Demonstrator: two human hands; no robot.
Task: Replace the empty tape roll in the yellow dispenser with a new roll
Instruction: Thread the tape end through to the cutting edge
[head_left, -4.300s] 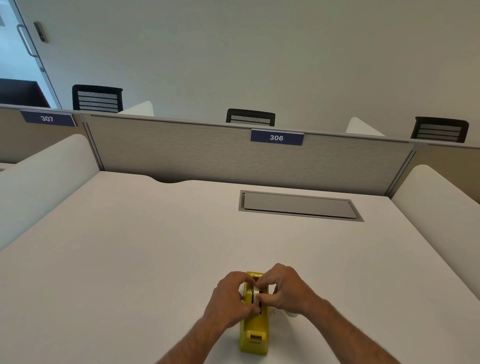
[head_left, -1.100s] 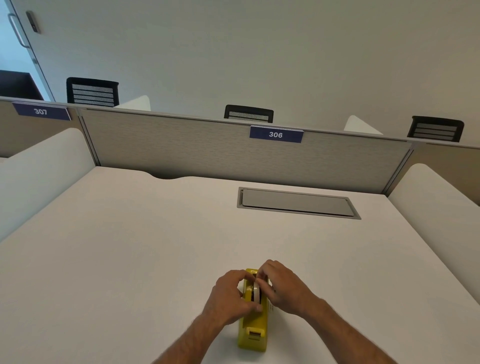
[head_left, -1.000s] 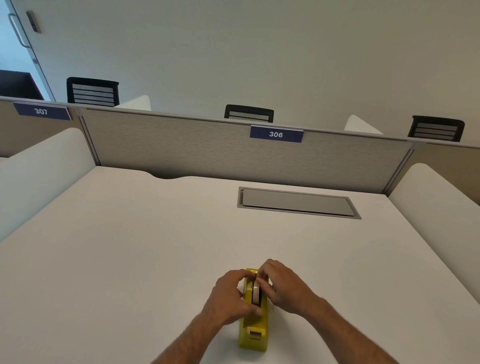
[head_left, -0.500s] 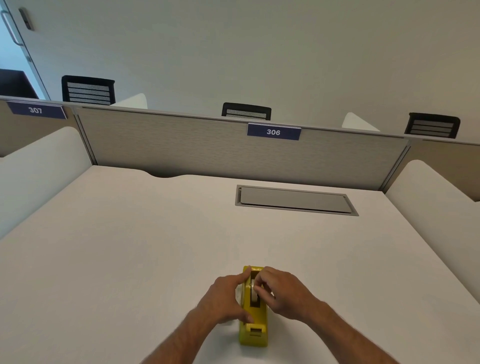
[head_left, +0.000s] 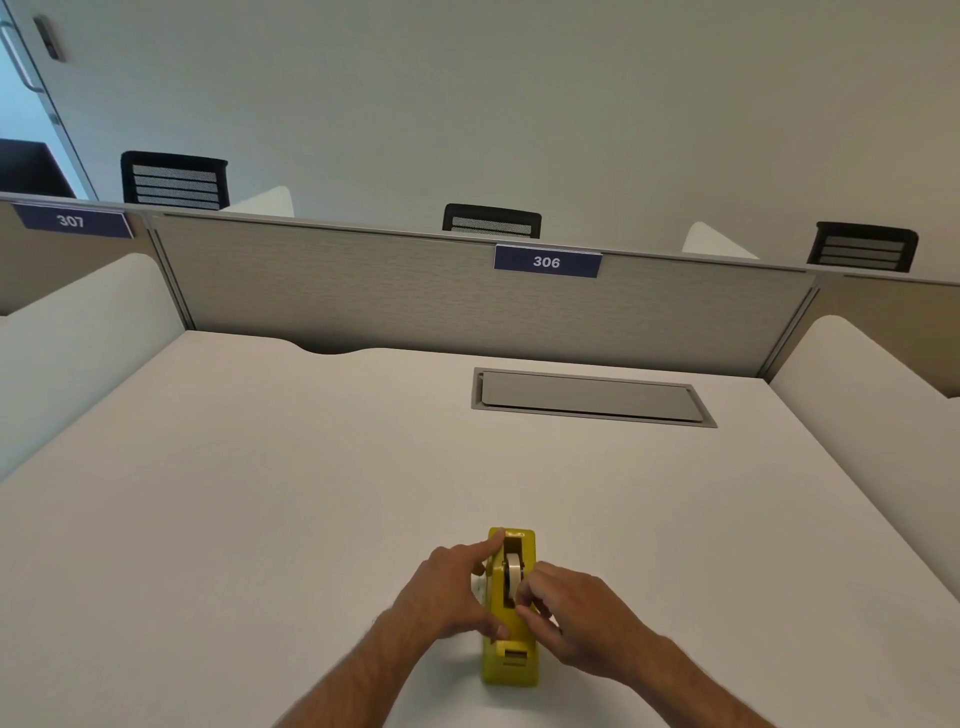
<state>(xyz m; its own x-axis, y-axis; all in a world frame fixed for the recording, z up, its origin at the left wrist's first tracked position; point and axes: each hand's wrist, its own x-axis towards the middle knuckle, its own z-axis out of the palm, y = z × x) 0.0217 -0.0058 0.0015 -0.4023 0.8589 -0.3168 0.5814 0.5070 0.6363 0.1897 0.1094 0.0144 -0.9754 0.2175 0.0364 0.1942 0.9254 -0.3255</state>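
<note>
Seating a tape roll in the yellow dispenser, which stands near the front edge of the desk.

Left hand braces its side, fingers spread; right hand pinches the roll's near rim. The dispenser looks stiff and weighty, best held by its flanks; the roll looks light. Its long axis runs away from the person, cutter end nearest.

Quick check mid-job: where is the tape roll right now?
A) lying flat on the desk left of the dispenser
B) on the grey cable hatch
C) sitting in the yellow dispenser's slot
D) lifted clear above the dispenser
C: the tape roll stands on edge inside the yellow dispenser, with the left hand and right hand on either side.
</note>
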